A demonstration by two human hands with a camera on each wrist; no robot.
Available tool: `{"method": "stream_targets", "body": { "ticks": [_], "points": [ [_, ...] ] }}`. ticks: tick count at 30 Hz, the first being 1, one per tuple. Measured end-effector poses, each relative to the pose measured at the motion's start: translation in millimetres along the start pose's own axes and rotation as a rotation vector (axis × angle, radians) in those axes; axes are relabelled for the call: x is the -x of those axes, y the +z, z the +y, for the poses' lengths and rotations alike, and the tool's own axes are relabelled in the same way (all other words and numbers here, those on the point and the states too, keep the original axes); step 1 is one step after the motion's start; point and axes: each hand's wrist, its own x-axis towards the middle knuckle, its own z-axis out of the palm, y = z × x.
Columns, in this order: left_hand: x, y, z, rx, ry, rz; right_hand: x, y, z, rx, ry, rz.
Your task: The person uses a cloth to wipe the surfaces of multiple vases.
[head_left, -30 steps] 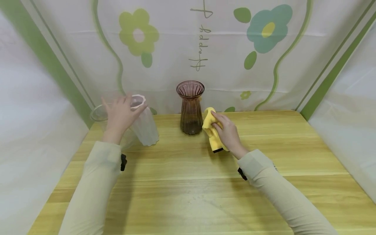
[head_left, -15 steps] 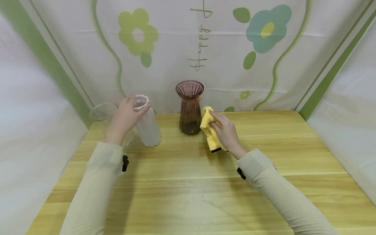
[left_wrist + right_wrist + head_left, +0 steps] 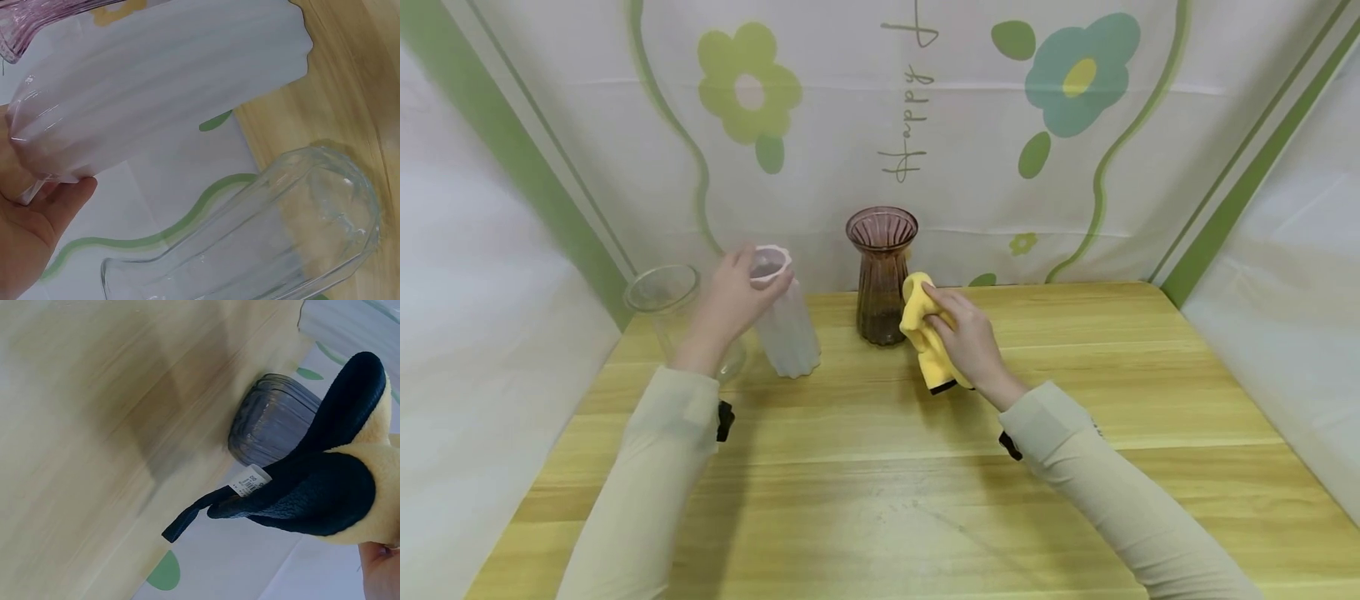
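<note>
Nearest, I have the right hand (image 3: 967, 340) pinching a yellow plush toy (image 3: 929, 353); the left hand (image 3: 724, 304) pinches the white vase (image 3: 790, 337) at its rim. A slipping grip could tip this vase against the clear vase (image 3: 269, 231) beside it. Farthest, just behind the toy, stands the purple vase (image 3: 878, 287), which I could topple by swinging left.

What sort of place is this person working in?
Probably a small screened-off work booth, though the wider room is out of view: a flower-printed hanging rises behind a wood-grain table, and pale sheets flank it on both sides.
</note>
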Motion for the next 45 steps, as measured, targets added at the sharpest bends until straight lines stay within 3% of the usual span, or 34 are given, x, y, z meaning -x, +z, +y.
{"method": "stream_targets", "body": {
  "ticks": [5,14,23,28,37,45],
  "points": [
    [1.3,1.9,4.4,0.046,0.03,-0.027,0.3,-1.3,-5.6,-0.008,-0.003,-0.003],
    [3.3,6.5,12.0,0.036,0.055,-0.075,0.5,-0.2,-10.8,-0.015,-0.008,-0.016],
    [3.1,14.4,18.8,0.052,0.078,-0.081,1.7,2.5,-16.3,-0.022,-0.036,-0.016],
    [2.6,17.9,23.7,-0.007,0.086,-0.081,2.8,4.3,-21.0,-0.036,-0.033,-0.033],
    [2.6,26.5,34.4,-0.05,0.177,-0.062,5.0,8.2,-31.5,-0.06,-0.058,-0.063],
    [5.0,31.2,44.1,-0.1,0.209,-0.073,6.9,11.4,-37.9,-0.055,-0.081,-0.094]
  ]
}}
